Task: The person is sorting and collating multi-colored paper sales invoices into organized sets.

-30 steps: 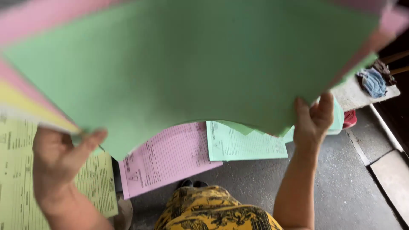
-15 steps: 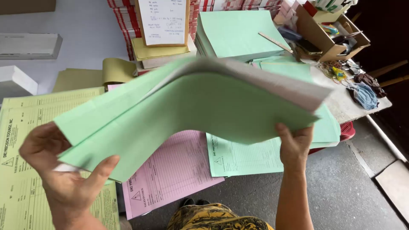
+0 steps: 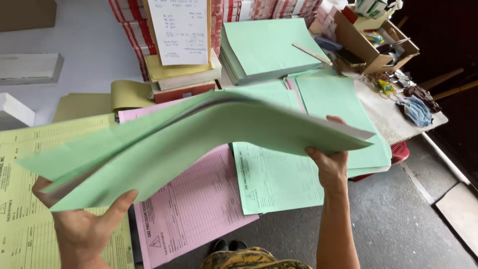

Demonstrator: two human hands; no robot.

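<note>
A: Dropping fast, that green stack [image 3: 199,144]. A second ago it filled the whole view and hid the table; half a second ago it had come partway down; now it lies nearly flat across the middle of the frame, and everything behind shows again.

B: So what does that tell you?

A: My guess is that the sheets are coming down towards the forms on the table [image 3: 388,119], not going up for a look.

B: Who has hold of it?

A: Both hands. The left hand [image 3: 82,231], lower left, pinches the near left corner, thumb up over the bottom sheet, fingers curled beneath. The right hand [image 3: 332,167], right of centre, is closed on the right edge, fingertips over the top, thumb under.

B: Which way does it run?

A: Long axis left to right, tilted: the left end sits low in the frame, the right end higher. The open edges fan apart at upper centre, and the middle bows upward. It is blurred, so I can't count sheets.

B: And below it?

A: A pink form [image 3: 194,209] at lower centre, a green form [image 3: 274,182] just right of it, and a yellow form [image 3: 20,219] at lower left. The stack hangs above them, not touching.
</note>
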